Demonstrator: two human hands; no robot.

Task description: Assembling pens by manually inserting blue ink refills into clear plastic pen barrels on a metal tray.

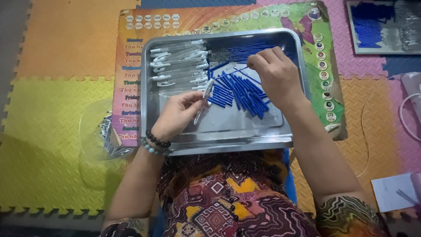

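- Your left hand (177,115) pinches a clear pen barrel (203,102) between thumb and fingertips, tilted, over a steel tray (228,142).
- Your right hand (276,74) nips 1 thin blue refill (239,71) at its fingertips.
- Just below those fingers lies a heap of blue refills (239,94).
- Beyond your left fingertips, clear barrels (180,66) lie stacked in the tray's far left corner.

rectangular tray (228,142): bare metal, smooth, glossy. thin blue rods (241,94): plastic, smooth, slight sheen. clear pen barrels with white clips (177,66): transparent glossy plastic. colourful printed mat under the tray (131,87): glossy, laminated look. interlocking floor tiles (52,114): matt foam, stippled. patterned garment (228,197): soft matt cloth.
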